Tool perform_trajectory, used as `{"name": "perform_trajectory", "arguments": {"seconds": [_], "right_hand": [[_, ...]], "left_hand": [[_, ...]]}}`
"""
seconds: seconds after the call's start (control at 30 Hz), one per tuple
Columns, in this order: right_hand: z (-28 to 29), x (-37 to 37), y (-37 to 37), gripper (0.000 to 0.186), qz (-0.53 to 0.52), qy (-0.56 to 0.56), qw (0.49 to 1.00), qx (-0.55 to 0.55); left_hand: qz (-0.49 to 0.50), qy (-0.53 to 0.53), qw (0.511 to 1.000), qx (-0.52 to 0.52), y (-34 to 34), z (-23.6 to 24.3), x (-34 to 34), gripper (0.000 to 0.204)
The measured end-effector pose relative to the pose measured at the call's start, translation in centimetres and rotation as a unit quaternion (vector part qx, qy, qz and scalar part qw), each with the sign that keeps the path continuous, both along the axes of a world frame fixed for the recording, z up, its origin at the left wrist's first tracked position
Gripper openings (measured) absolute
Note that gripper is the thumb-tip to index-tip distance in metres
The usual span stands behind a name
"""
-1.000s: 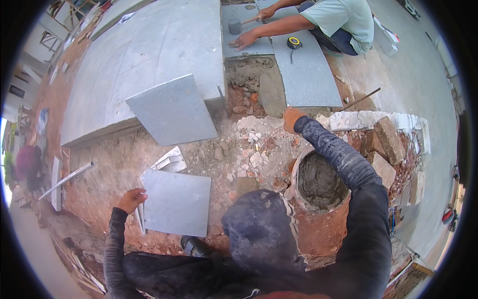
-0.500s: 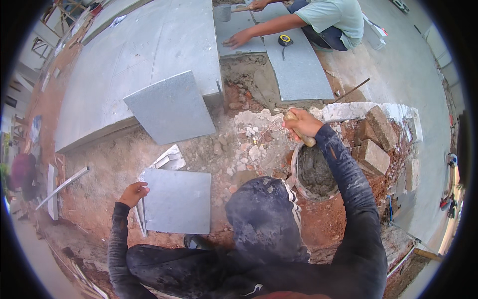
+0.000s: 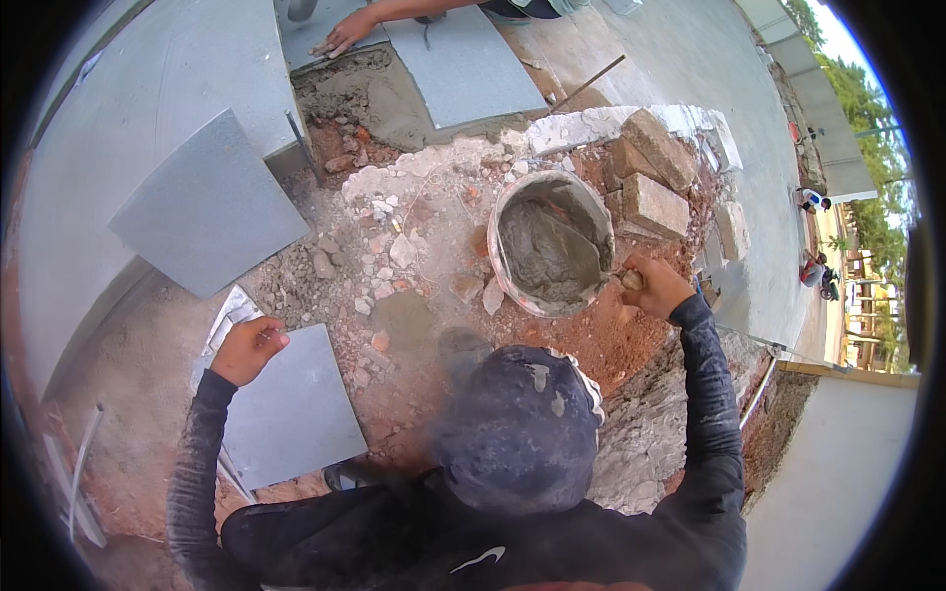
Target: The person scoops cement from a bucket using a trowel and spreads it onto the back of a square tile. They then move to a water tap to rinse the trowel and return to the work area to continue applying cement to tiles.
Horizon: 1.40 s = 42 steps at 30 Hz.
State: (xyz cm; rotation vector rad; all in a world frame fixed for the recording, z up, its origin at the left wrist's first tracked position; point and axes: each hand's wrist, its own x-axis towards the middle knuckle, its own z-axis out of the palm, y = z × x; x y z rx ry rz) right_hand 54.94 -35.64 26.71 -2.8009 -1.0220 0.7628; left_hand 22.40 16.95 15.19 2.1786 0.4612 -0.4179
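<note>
My right hand (image 3: 658, 288) grips the wooden handle of a trowel (image 3: 631, 280) at the right rim of a round bucket (image 3: 505, 281). Wet grey mortar (image 3: 552, 251) fills much of the bucket, and the trowel's blade cannot be made out. My left hand (image 3: 248, 351), fingers loosely curled with a small gap at the thumb, hovers over the corner of a square grey tile (image 3: 296, 409). Nothing shows in it. Farther off, a larger grey tile (image 3: 212, 202) leans against the edge of a raised slab.
A co-worker's hand (image 3: 345, 32) rests at the edge of laid tiles beside a mortar bed (image 3: 379, 94). Rough blocks (image 3: 655, 205) are piled right of the bucket. A metal rod (image 3: 588, 81) lies beyond, and rubble (image 3: 399, 251) covers the middle ground. A capped head (image 3: 522, 428) blocks the near centre.
My right hand has come down from beyond the bucket to its right rim with the trowel. My left hand has moved inward over the tile. The view has swung right.
</note>
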Motion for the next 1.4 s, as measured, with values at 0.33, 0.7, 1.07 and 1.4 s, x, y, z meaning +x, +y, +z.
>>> {"name": "perform_trajectory", "arguments": {"seconds": [0.33, 0.7, 1.07, 1.4], "right_hand": [[-6.9, 3.4, 5.7, 0.037, 0.143, -0.120, 0.947, -0.263], [-9.6, 2.2, 3.8, 0.030, 0.022, 0.297, 0.953, -0.057], [-13.2, -4.1, -1.9, 0.027, -0.307, 0.579, 0.720, 0.230], [-16.0, -8.4, -2.5, 0.021, -0.308, 0.447, 0.756, 0.367]], "left_hand": [[0.034, -0.185, 0.960, -0.207, -22.9, -7.6, 20.1, 0.049], [0.186, -0.091, 0.899, -0.386, -25.6, -5.8, 18.8, 0.030], [0.133, -0.029, 0.896, -0.424, -23.5, -7.2, 20.2, 0.036], [0.057, 0.043, 0.997, -0.035, -0.5, 2.3, 13.0, 0.035]]}}
